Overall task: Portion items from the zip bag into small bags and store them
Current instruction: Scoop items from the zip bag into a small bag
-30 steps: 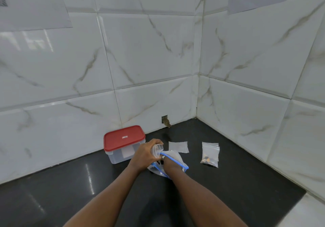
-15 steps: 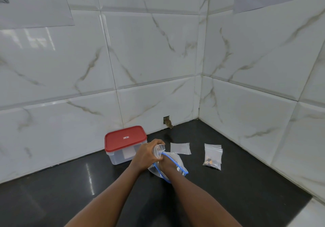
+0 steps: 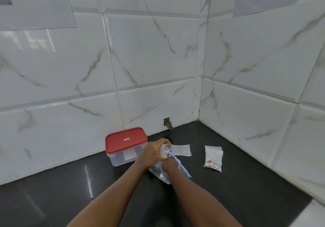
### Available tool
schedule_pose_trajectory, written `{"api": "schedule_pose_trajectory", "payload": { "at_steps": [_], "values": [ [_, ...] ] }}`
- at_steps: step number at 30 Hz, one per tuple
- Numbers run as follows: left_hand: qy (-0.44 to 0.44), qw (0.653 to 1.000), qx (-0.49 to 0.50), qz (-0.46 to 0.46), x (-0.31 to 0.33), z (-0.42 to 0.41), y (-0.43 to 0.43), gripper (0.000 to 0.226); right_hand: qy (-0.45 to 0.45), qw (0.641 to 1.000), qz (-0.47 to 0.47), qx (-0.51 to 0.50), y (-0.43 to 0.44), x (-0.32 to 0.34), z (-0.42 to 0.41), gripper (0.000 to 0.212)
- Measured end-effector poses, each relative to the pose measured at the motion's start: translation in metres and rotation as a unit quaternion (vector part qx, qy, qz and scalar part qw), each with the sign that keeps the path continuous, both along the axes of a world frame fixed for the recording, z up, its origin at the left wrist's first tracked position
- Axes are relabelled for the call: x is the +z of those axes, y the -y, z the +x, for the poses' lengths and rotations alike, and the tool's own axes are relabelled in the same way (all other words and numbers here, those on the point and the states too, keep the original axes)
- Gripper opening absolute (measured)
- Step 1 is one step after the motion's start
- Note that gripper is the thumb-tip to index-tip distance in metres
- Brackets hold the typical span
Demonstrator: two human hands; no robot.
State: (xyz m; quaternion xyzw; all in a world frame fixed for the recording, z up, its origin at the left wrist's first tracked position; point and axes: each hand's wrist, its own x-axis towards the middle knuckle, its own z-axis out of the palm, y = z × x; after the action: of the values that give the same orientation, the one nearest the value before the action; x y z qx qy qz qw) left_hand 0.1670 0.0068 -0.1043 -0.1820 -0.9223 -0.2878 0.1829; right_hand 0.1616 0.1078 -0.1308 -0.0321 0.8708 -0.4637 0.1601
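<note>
A clear zip bag (image 3: pixel 182 169) with a blue zip strip lies on the black counter near the middle. My right hand (image 3: pixel 166 165) is pushed down inside its mouth, so the fingers are hidden. My left hand (image 3: pixel 152 154) is above it, closed around a small clear bag (image 3: pixel 164 150) held open-end up. An empty small bag (image 3: pixel 181 150) lies flat just behind. To the right lie a few small bags (image 3: pixel 213 158), with dark and yellow bits at the bottom.
A clear plastic box with a red lid (image 3: pixel 125 143) stands shut to the left, against the tiled wall. Marble-look tiles form a corner behind and to the right. The black counter (image 3: pixel 246 188) ends at a white edge at bottom right.
My right hand has sunk a little deeper into the zip bag. The left hand keeps the small bag in about the same place. The camera has shifted slightly.
</note>
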Motion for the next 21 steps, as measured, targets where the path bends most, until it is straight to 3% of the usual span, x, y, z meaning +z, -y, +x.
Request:
{"api": "schedule_pose_trajectory", "payload": {
  "at_steps": [3,7,12,15,21],
  "values": [
    [0.007,1.0,0.002,0.012,0.004,0.0,-0.004,0.044,0.03,0.998,0.029,-0.038,-0.002,-0.001,-0.006,0.038],
    [0.016,1.0,0.004,0.007,0.005,-0.003,-0.015,0.045,0.077,0.995,-0.02,-0.058,-0.012,0.0,-0.008,0.032],
    [0.04,0.999,0.014,-0.016,0.005,-0.004,-0.026,0.043,0.108,0.993,-0.014,-0.04,-0.025,-0.016,-0.021,0.029],
    [0.049,0.998,0.032,-0.03,0.004,-0.003,-0.032,0.044,0.125,0.992,-0.005,-0.024,-0.034,0.021,0.008,0.01],
    [0.073,0.994,0.076,-0.017,0.004,-0.003,-0.042,0.044,0.117,0.992,0.033,-0.02,-0.049,0.021,0.002,0.019]
  ]
}}
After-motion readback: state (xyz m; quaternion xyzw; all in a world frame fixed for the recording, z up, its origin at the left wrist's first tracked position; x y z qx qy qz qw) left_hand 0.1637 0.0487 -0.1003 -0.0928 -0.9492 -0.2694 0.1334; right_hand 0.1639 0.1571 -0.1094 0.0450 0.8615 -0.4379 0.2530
